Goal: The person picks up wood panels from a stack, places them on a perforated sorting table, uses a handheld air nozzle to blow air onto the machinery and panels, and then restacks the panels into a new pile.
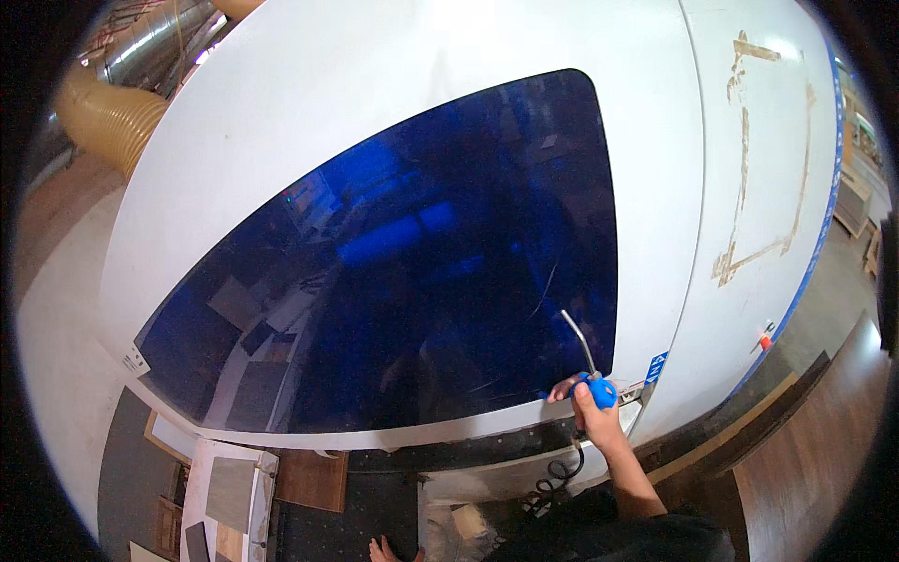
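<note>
My right hand [597, 417] is wrapped round a blue air blow gun [599, 391], whose bent metal nozzle [579, 339] points up and to the left. The gun is in front of the lower right corner of a dark blue tinted window [449, 281] in a large white machine cover [309, 84]. A coiled black hose [560, 471] hangs below the gun. Only the fingers of my left hand [382, 551] show at the lower edge, spread apart over a dark surface, with nothing seen in them.
A ribbed yellowish duct [108, 117] runs at the upper left. Boards [232, 492] lie on a white ledge at lower left, beside a brown wood panel [312, 480]. A red button [765, 343] sits on the machine's right side. Wood-grain panels [805, 459] stand at lower right.
</note>
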Action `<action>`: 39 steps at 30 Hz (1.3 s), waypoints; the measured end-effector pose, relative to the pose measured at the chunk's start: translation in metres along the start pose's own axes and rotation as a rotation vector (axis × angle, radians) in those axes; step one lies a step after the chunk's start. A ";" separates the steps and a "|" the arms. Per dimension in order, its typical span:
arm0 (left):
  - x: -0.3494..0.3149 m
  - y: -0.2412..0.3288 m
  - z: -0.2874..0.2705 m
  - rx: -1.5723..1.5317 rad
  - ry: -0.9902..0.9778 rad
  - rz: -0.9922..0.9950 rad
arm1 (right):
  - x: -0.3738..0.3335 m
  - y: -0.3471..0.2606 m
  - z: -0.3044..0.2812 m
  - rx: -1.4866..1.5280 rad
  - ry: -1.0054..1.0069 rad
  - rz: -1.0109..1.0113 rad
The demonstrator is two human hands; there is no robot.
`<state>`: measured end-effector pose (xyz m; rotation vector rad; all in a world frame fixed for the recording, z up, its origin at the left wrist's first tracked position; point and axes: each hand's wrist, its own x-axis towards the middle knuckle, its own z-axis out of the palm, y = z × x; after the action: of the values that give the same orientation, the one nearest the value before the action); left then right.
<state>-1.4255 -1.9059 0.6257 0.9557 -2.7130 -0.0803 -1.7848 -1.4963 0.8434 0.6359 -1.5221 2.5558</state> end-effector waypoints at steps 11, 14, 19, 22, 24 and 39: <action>0.000 -0.038 0.035 -0.069 -0.154 -0.135 | 0.017 0.012 -0.021 -0.156 -0.073 -0.178; -0.007 0.010 0.003 -0.042 -0.093 -0.120 | 0.016 0.018 -0.028 -0.142 -0.097 -0.175; 0.002 -0.001 0.010 -0.051 0.034 -0.075 | 0.019 0.025 -0.035 -0.065 -0.162 -0.093; 0.006 -0.004 0.028 -0.003 0.024 -0.106 | 0.018 0.031 -0.034 -0.006 -0.092 -0.150; 0.008 -0.004 0.032 -0.129 0.029 -0.101 | 0.017 0.022 -0.033 -0.021 -0.119 -0.158; 0.008 -0.001 0.029 -0.089 -0.007 -0.118 | -0.003 -0.063 -0.023 -0.135 0.037 -0.175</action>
<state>-1.4386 -1.9129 0.5994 1.0901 -2.6328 -0.2250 -1.7708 -1.4452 0.8839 0.6690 -1.5373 2.3032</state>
